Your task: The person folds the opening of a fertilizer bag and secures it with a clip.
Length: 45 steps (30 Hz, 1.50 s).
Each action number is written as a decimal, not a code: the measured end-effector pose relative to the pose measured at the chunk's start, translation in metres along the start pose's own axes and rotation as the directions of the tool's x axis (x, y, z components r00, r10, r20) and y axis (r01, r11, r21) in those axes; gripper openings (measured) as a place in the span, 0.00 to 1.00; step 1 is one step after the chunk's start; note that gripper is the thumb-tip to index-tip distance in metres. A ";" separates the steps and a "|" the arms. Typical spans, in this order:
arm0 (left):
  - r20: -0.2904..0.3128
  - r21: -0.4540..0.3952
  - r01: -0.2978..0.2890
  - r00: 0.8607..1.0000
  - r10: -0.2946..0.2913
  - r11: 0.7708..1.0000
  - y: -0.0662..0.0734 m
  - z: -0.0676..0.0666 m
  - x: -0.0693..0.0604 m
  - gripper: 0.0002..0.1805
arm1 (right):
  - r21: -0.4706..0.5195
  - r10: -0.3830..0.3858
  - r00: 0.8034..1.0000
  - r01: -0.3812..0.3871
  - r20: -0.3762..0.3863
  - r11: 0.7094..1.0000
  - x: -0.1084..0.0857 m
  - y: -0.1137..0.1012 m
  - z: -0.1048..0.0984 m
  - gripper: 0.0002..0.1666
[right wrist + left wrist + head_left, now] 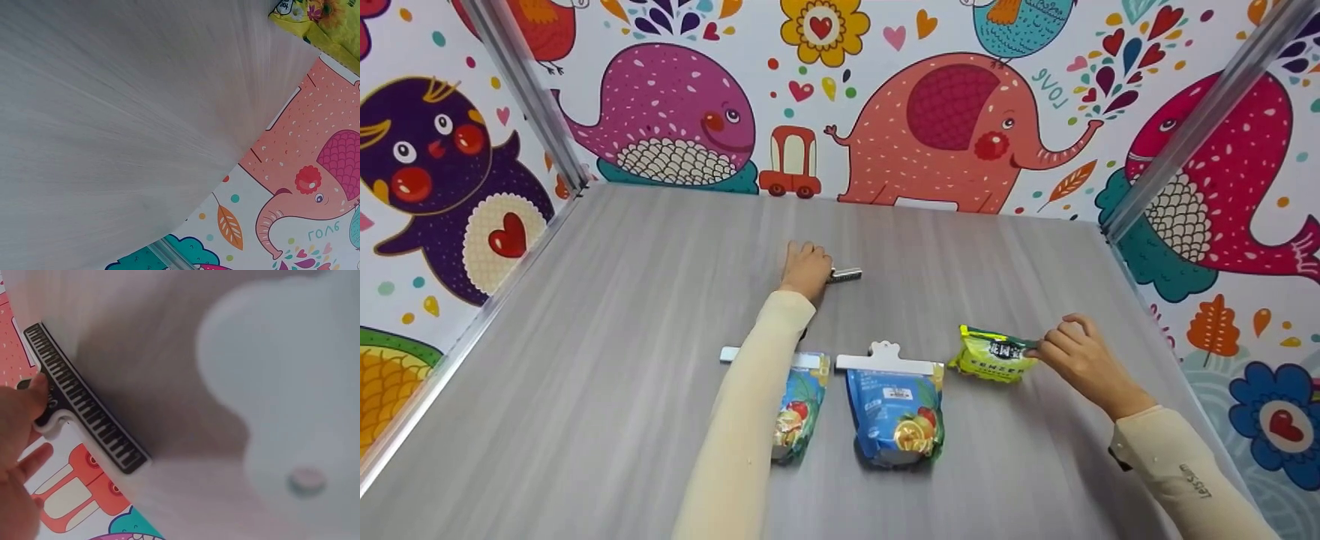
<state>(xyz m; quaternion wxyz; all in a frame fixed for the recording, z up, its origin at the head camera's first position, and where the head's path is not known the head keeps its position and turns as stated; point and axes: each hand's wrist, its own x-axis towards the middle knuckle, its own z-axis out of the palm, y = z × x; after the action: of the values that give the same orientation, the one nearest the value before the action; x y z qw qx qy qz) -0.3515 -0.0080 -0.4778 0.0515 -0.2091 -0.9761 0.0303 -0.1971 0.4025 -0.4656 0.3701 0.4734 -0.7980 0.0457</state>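
My left hand (806, 270) pinches a black-and-white clip with a piano-key pattern (846, 275) by its handle, far back on the table. In the left wrist view, the thumb presses the handle of the piano clip (84, 399). My right hand (1080, 360) grips the right end of a small yellow-green packet (994, 358). The right wrist view shows part of that yellow packet (332, 28) but no fingers. Between the arms stands a blue pouch with fruit pictures (896, 416), a white clip (889, 363) across its top.
A second blue pouch (802, 409) with a pale clip (731, 354) is partly hidden behind my left sleeve. The grey wooden table (607, 337) ends at walls with painted animals (945, 135). Metal posts (536, 90) stand at the back corners.
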 end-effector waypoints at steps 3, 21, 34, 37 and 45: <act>-0.017 0.001 -0.027 1.000 0.027 1.000 0.000 0.001 -0.001 0.15 | 0.002 -0.004 1.000 0.004 -0.002 1.000 0.000 0.000 0.000 0.21; -0.135 0.067 -0.236 0.961 0.243 0.969 0.021 -0.007 -0.002 0.15 | 0.006 0.004 1.000 -0.004 0.001 1.000 -0.003 -0.001 0.000 0.21; -0.150 0.111 -0.317 0.932 0.331 0.942 0.040 -0.024 -0.003 0.16 | 0.001 0.013 1.000 -0.013 0.017 1.000 0.000 -0.001 -0.002 0.20; -0.167 0.132 -0.332 0.921 0.351 0.934 0.045 -0.026 -0.005 0.16 | 0.001 0.013 1.000 -0.013 0.014 1.000 0.000 -0.001 -0.002 0.20; -0.229 0.194 -0.376 0.881 0.414 0.906 0.057 -0.035 -0.013 0.17 | 0.002 -0.001 1.000 0.001 -0.019 1.000 0.001 0.000 0.001 0.21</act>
<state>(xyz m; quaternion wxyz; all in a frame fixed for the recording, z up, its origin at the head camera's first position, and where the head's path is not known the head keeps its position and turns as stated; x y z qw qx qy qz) -0.3124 0.0403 -0.4488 0.1888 -0.4019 -0.8922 0.0821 -0.1978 0.4011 -0.4653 0.3773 0.4737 -0.7941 0.0508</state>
